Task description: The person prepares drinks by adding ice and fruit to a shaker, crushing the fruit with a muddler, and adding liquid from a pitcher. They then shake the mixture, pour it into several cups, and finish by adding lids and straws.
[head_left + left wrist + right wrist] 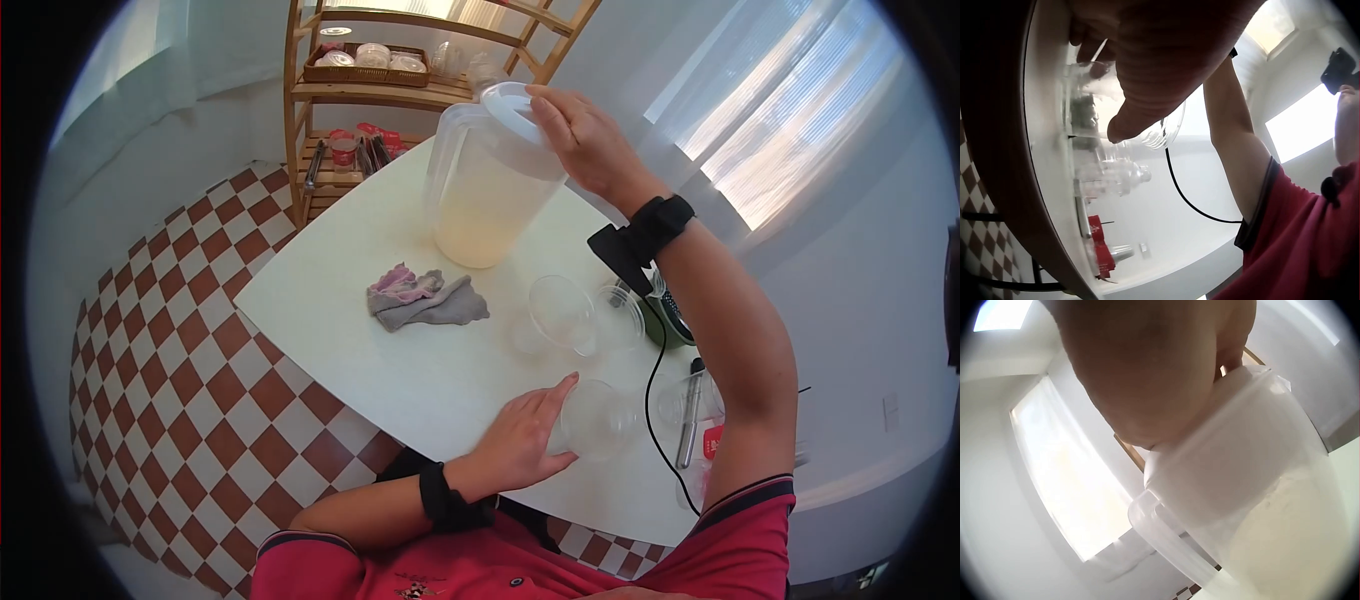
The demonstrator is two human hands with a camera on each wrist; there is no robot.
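A tall translucent pitcher [485, 200] with a pale yellowish drink in its lower part stands on the white table, its handle on the left. My right hand [590, 140] is on the pitcher's white lid [512, 112], fingers bent over it; in the right wrist view this hand [1147, 369] covers most of the lid. At the near side, my left hand [520, 435] is beside a clear plastic cup [600, 420], thumb and fingers spread along its side. In the left wrist view its thumb [1124, 124] overlaps the cup [1088, 94].
A crumpled grey and pink cloth [425, 300] lies left of the middle. More clear cups [562, 312] stand behind the left hand. A green container [668, 318], a metal tool [689, 420] and a black cable [652, 385] are at right. Behind stands a wooden shelf [400, 92].
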